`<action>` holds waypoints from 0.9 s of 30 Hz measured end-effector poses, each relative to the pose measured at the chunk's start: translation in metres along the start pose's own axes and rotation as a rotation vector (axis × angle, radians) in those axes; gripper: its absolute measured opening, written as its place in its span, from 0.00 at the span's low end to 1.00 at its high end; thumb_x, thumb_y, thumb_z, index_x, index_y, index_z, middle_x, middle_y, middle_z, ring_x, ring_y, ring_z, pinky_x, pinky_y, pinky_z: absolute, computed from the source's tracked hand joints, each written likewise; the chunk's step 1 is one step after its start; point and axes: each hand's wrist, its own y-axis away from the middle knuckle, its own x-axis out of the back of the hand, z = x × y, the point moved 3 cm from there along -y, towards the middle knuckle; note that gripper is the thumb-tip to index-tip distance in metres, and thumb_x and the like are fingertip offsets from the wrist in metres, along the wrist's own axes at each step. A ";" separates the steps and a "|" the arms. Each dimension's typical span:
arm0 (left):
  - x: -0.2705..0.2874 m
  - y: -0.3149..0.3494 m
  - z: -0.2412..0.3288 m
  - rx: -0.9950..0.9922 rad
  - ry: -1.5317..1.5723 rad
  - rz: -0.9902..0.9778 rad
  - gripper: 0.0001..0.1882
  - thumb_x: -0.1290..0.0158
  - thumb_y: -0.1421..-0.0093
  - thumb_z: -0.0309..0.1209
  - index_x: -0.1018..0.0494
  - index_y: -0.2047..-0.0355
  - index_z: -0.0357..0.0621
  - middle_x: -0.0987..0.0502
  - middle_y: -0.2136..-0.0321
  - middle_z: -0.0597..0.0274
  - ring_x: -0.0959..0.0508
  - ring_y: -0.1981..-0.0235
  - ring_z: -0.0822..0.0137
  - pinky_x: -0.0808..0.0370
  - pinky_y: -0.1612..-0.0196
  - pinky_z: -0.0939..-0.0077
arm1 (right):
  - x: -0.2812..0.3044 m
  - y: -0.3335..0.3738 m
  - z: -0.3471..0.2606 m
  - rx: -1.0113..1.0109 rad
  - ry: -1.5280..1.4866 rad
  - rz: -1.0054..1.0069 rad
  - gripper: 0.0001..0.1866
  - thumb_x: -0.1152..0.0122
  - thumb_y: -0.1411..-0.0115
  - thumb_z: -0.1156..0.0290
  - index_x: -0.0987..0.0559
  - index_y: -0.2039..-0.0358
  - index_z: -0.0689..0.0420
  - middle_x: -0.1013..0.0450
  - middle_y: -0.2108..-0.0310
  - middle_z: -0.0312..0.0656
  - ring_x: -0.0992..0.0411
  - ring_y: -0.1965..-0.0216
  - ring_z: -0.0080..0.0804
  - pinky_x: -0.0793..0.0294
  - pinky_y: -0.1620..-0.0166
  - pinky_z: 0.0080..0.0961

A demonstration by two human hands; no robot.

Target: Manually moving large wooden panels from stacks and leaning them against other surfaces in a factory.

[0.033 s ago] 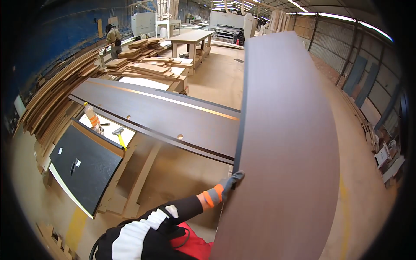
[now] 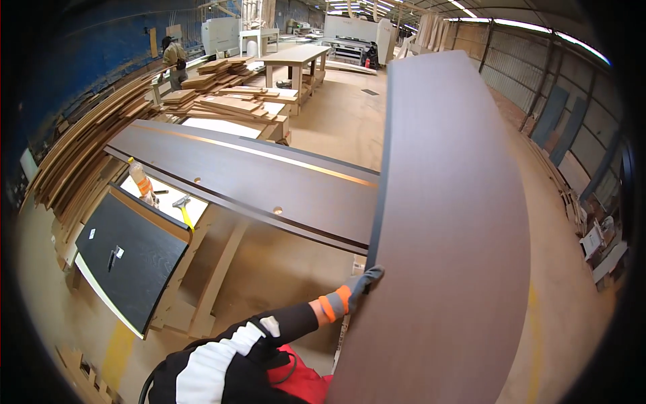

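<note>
Left hand (image 2: 363,283) pinches brown board (image 2: 454,222) at 5 o'clock, partly hidden — right hand's unseen, can't tell — 9 o'clock stickers (image 2: 92,233) unreadable.

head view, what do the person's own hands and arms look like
The left hand wears a grey glove with an orange-and-grey cuff. The left sleeve is black, with a broad white panel. The right hand and arm are out of view.
</note>
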 end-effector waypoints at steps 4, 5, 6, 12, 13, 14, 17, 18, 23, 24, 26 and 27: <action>-0.038 -0.021 -0.027 0.026 -0.055 -0.093 0.26 0.44 0.46 0.50 0.28 0.49 0.53 0.27 0.59 0.72 0.29 0.60 0.75 0.29 0.58 0.75 | 0.041 0.036 -0.008 -0.054 0.168 0.092 0.20 0.50 0.37 0.58 0.22 0.72 0.63 0.29 0.81 0.56 0.37 0.83 0.40 0.36 0.77 0.38; -0.047 -0.028 -0.036 0.131 -0.033 -0.079 0.27 0.43 0.47 0.49 0.28 0.51 0.50 0.26 0.60 0.69 0.27 0.61 0.73 0.28 0.60 0.75 | 0.046 0.045 -0.002 -0.223 0.126 0.063 0.20 0.50 0.37 0.58 0.22 0.72 0.64 0.29 0.80 0.55 0.36 0.83 0.40 0.36 0.77 0.38; -0.055 -0.034 -0.044 0.191 -0.052 -0.060 0.28 0.41 0.49 0.49 0.27 0.51 0.49 0.25 0.60 0.66 0.26 0.62 0.70 0.27 0.60 0.74 | 0.053 0.051 0.002 -0.253 0.160 0.078 0.20 0.50 0.37 0.58 0.22 0.72 0.64 0.29 0.80 0.55 0.36 0.83 0.40 0.36 0.77 0.38; -0.092 -0.057 -0.098 0.282 -0.098 -0.131 0.36 0.38 0.55 0.54 0.28 0.52 0.42 0.25 0.58 0.60 0.26 0.58 0.67 0.28 0.56 0.71 | 0.071 0.094 0.027 -0.047 0.324 0.203 0.16 0.47 0.38 0.63 0.21 0.74 0.62 0.27 0.81 0.50 0.35 0.84 0.38 0.36 0.80 0.34; -0.097 -0.062 -0.108 0.300 -0.108 -0.158 0.36 0.38 0.55 0.54 0.28 0.52 0.42 0.25 0.58 0.60 0.26 0.58 0.67 0.28 0.56 0.71 | 0.072 0.100 0.031 -0.063 0.436 0.095 0.14 0.47 0.38 0.62 0.20 0.65 0.59 0.24 0.76 0.49 0.31 0.80 0.41 0.30 0.76 0.34; -0.101 -0.066 -0.119 0.332 -0.104 -0.172 0.36 0.38 0.55 0.54 0.28 0.52 0.42 0.25 0.59 0.59 0.26 0.59 0.66 0.28 0.56 0.71 | 0.074 0.106 0.033 -0.085 0.460 0.086 0.14 0.47 0.38 0.62 0.20 0.65 0.59 0.24 0.76 0.49 0.31 0.80 0.41 0.30 0.76 0.34; -0.106 -0.077 -0.150 0.406 -0.160 -0.124 0.36 0.39 0.55 0.55 0.28 0.54 0.40 0.25 0.61 0.57 0.25 0.62 0.64 0.27 0.58 0.67 | 0.076 0.112 0.036 -0.407 0.282 0.072 0.18 0.48 0.38 0.58 0.20 0.63 0.62 0.24 0.71 0.52 0.29 0.73 0.43 0.28 0.70 0.35; -0.106 -0.081 -0.158 0.427 -0.201 -0.089 0.35 0.39 0.54 0.54 0.28 0.54 0.40 0.25 0.61 0.57 0.24 0.62 0.63 0.27 0.58 0.66 | 0.074 0.110 0.033 -0.509 0.215 0.075 0.20 0.48 0.39 0.57 0.21 0.63 0.63 0.24 0.70 0.53 0.28 0.71 0.43 0.27 0.68 0.36; -0.097 -0.103 -0.195 0.512 -0.148 -0.144 0.33 0.42 0.51 0.51 0.30 0.52 0.41 0.26 0.57 0.56 0.25 0.59 0.62 0.28 0.55 0.66 | 0.051 0.091 0.005 -0.859 0.063 0.130 0.31 0.44 0.44 0.46 0.21 0.70 0.70 0.24 0.73 0.56 0.28 0.73 0.43 0.28 0.70 0.39; -0.092 -0.107 -0.202 0.564 -0.152 -0.153 0.32 0.43 0.50 0.51 0.30 0.51 0.42 0.26 0.56 0.56 0.26 0.57 0.62 0.29 0.54 0.65 | 0.044 0.089 0.003 -0.909 0.083 0.113 0.32 0.43 0.44 0.45 0.22 0.69 0.71 0.24 0.72 0.57 0.28 0.73 0.42 0.28 0.70 0.38; -0.077 -0.120 -0.213 0.538 -0.243 -0.137 0.32 0.45 0.49 0.53 0.30 0.50 0.45 0.26 0.56 0.55 0.26 0.56 0.61 0.31 0.53 0.62 | 0.029 0.086 0.002 -0.900 0.081 0.074 0.32 0.43 0.44 0.45 0.21 0.69 0.71 0.24 0.71 0.57 0.28 0.72 0.42 0.28 0.69 0.39; -0.068 -0.125 -0.219 0.621 -0.246 -0.084 0.32 0.45 0.49 0.53 0.31 0.50 0.45 0.26 0.56 0.56 0.26 0.57 0.62 0.30 0.54 0.63 | 0.021 0.083 0.004 -0.836 0.068 0.062 0.32 0.44 0.43 0.45 0.21 0.69 0.70 0.24 0.71 0.56 0.28 0.72 0.42 0.28 0.69 0.38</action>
